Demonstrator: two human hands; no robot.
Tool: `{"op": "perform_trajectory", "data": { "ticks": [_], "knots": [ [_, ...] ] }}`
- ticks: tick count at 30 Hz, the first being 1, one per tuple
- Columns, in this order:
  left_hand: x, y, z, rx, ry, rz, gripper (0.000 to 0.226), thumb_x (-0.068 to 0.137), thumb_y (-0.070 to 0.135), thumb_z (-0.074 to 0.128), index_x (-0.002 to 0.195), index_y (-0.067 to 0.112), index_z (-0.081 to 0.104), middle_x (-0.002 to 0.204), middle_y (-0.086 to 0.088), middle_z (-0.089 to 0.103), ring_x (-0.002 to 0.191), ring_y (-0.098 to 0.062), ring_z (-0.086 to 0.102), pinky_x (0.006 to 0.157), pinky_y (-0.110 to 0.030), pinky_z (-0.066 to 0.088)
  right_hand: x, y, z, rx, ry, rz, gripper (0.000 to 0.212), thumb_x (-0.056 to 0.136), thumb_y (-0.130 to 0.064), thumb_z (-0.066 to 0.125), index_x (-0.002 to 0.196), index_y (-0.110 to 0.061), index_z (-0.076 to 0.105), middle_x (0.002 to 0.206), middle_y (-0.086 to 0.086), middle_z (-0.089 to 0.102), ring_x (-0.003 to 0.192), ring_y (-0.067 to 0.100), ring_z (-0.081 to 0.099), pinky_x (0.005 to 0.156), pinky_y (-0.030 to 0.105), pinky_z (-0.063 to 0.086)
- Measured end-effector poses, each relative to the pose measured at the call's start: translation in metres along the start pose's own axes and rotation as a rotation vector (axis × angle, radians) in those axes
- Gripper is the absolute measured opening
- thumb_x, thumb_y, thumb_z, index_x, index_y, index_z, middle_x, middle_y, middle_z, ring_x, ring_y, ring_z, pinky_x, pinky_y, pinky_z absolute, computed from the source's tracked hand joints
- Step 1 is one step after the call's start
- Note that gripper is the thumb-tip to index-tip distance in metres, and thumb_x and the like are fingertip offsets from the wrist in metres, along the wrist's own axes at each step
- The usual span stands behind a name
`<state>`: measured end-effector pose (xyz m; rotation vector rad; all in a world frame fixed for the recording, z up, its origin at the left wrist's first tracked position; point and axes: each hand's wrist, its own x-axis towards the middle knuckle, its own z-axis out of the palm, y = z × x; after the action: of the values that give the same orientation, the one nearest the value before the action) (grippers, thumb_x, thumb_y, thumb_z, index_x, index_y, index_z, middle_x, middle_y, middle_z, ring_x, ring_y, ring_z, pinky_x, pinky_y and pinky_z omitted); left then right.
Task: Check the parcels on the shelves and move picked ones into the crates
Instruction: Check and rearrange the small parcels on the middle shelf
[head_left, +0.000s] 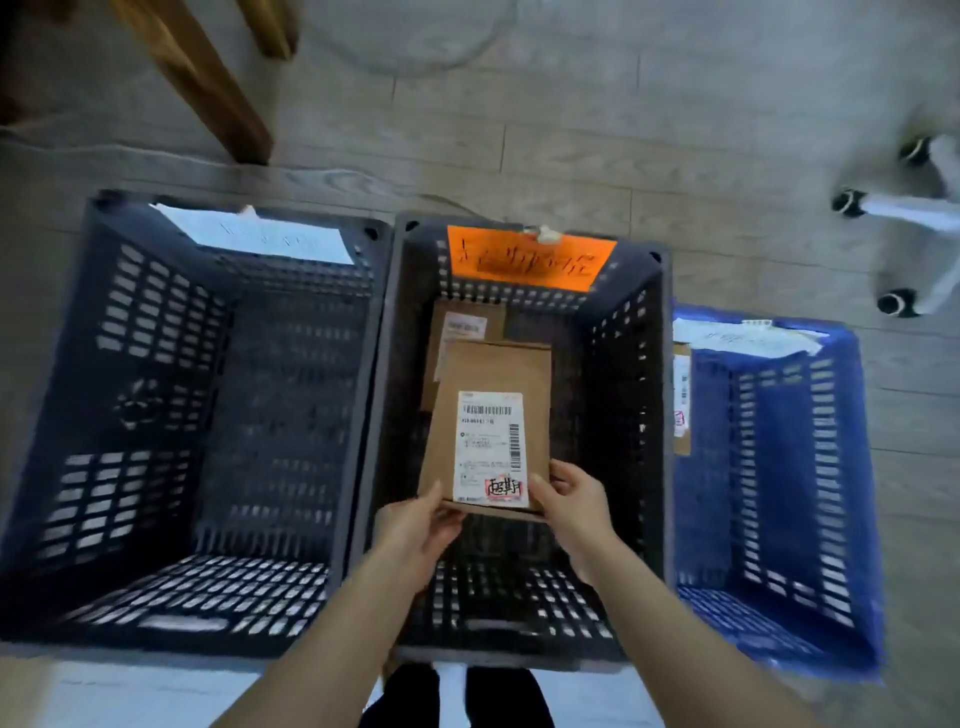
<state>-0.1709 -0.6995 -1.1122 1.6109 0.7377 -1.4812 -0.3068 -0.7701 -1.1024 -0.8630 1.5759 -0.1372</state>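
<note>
Your left hand (415, 525) and right hand (571, 499) pinch the parcel's (488, 415) near corners, above the middle crate (649, 415). It looks light, flat and stiff — keep hold of those edges.

A flat brown cardboard parcel (488, 415) with a white shipping label and a red-stamped mark at its near corner is held by its near edge, tilted, inside the middle black crate (623, 364), which carries an orange tag on its far wall. Beneath it lies a second brown parcel (457, 327) with a white label, flat on that crate's floor. The left black crate (156, 364) bears a white tag on its far rim, and the right blue crate (810, 467) has a labelled parcel (681, 400) standing against its left wall.
</note>
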Motion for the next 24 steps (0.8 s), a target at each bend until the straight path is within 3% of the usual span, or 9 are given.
{"op": "perform_trajectory", "data": {
  "ticks": [2, 4, 8, 11, 15, 17, 19, 22, 24],
  "knots": [
    [0.067, 0.001, 0.015, -0.051, 0.056, 0.018, 0.034, 0.094, 0.005, 0.047, 0.126, -0.008, 0.047, 0.122, -0.026, 0.057, 0.097, -0.031, 0.06, 0.085, -0.035, 0.046, 0.064, 0.019, 0.016, -0.04, 0.034, -0.026, 0.016, 0.088, -0.01, 0.059, 0.104, -0.014, 0.06, 0.076, -0.015, 0.06, 0.068, -0.003, 0.056, 0.054, 0.006, 0.044],
    [0.124, 0.007, 0.03, -0.107, 0.078, 0.064, 0.036, 0.095, 0.002, 0.045, 0.13, -0.005, 0.044, 0.13, -0.024, 0.052, 0.107, -0.033, 0.056, 0.087, -0.035, 0.044, 0.121, 0.03, 0.033, -0.064, 0.062, -0.075, 0.022, 0.089, -0.007, 0.057, 0.11, -0.007, 0.061, 0.078, -0.009, 0.06, 0.063, -0.005, 0.051, 0.047, 0.002, 0.04],
    [0.199, 0.026, 0.054, -0.214, 0.081, 0.132, 0.037, 0.098, 0.007, 0.04, 0.134, 0.002, 0.041, 0.131, -0.018, 0.053, 0.097, -0.027, 0.054, 0.09, -0.035, 0.045, 0.205, 0.037, 0.064, -0.061, 0.067, -0.15, 0.014, 0.088, -0.008, 0.057, 0.101, -0.012, 0.062, 0.083, -0.003, 0.063, 0.067, 0.002, 0.058, 0.051, 0.008, 0.042],
    [0.226, 0.034, 0.065, -0.225, 0.075, 0.127, 0.036, 0.098, 0.006, 0.034, 0.132, 0.002, 0.046, 0.13, -0.016, 0.055, 0.105, -0.026, 0.056, 0.098, -0.037, 0.044, 0.239, 0.044, 0.082, -0.103, 0.12, -0.134, 0.013, 0.088, -0.012, 0.057, 0.099, -0.008, 0.063, 0.096, 0.008, 0.068, 0.081, 0.016, 0.059, 0.06, 0.017, 0.039],
    [0.226, 0.036, 0.071, -0.113, 0.032, 0.113, 0.037, 0.094, 0.003, 0.032, 0.125, 0.006, 0.052, 0.126, -0.012, 0.057, 0.116, -0.026, 0.052, 0.098, -0.041, 0.04, 0.245, 0.047, 0.09, -0.099, 0.102, -0.1, 0.016, 0.091, -0.015, 0.055, 0.102, -0.006, 0.061, 0.106, 0.013, 0.068, 0.085, 0.016, 0.057, 0.066, 0.023, 0.043],
    [0.212, 0.037, 0.07, -0.077, -0.013, 0.101, 0.032, 0.094, 0.008, 0.034, 0.119, 0.007, 0.055, 0.114, -0.012, 0.059, 0.106, -0.025, 0.055, 0.091, -0.039, 0.044, 0.232, 0.038, 0.084, -0.088, 0.113, -0.089, 0.013, 0.09, -0.013, 0.053, 0.101, -0.009, 0.059, 0.108, 0.012, 0.067, 0.09, 0.02, 0.06, 0.074, 0.029, 0.049],
    [0.186, 0.037, 0.065, -0.035, -0.025, 0.076, 0.026, 0.095, 0.016, 0.039, 0.113, 0.01, 0.056, 0.108, -0.01, 0.056, 0.1, -0.022, 0.055, 0.084, -0.035, 0.045, 0.208, 0.026, 0.076, -0.089, 0.137, -0.06, 0.028, 0.09, -0.011, 0.048, 0.116, -0.008, 0.057, 0.111, 0.01, 0.064, 0.097, 0.024, 0.06, 0.084, 0.034, 0.049],
    [0.132, 0.038, 0.053, 0.021, -0.029, 0.088, 0.04, 0.096, 0.028, 0.044, 0.133, 0.011, 0.045, 0.134, -0.012, 0.047, 0.129, -0.025, 0.043, 0.101, -0.036, 0.036, 0.158, 0.001, 0.06, -0.156, 0.138, -0.06, 0.027, 0.09, -0.012, 0.045, 0.112, -0.006, 0.059, 0.098, 0.009, 0.063, 0.088, 0.022, 0.055, 0.076, 0.031, 0.043],
    [0.081, 0.042, 0.044, 0.155, -0.065, 0.14, 0.043, 0.095, 0.035, 0.045, 0.129, 0.009, 0.049, 0.121, -0.005, 0.056, 0.122, -0.025, 0.05, 0.095, -0.033, 0.039, 0.116, -0.023, 0.05, -0.181, 0.111, -0.07, 0.023, 0.089, -0.014, 0.048, 0.109, -0.01, 0.06, 0.091, 0.002, 0.06, 0.086, 0.019, 0.053, 0.074, 0.029, 0.041]
  ]
}}
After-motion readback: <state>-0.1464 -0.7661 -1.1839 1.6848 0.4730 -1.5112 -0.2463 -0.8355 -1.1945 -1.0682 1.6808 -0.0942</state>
